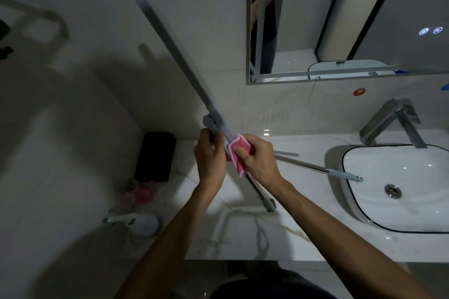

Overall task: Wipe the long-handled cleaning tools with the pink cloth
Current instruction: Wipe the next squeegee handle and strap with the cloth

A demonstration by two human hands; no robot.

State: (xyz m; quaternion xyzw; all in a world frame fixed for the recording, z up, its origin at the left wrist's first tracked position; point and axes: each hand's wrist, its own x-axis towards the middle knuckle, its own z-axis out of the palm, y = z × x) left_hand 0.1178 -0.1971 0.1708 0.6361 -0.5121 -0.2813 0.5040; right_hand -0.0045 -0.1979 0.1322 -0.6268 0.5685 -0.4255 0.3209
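step: we judge wiping midway | left hand [210,155] grips tool 1 [170,41]; right hand [257,158] pinches pink cloth [239,153] round it | left: tool 2 [320,168] on tabletop [243,238]

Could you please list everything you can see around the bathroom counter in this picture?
Long-handled tool: one, grey, held slanting up over the counter.
Pink cloth: one, wrapped on that tool.
Second tool: one, metal pole with pale blue end, lying across the basin rim.
Basin: one, white with dark edge, right.
Tap: one, chrome, behind the basin.
Mirror: one, on the wall.
Black box: one, counter's left.
Spray bottle: one, white and green, lying at left.
Counter: one, white marble.
Left hand: grips the tool.
Right hand: pinches the cloth.
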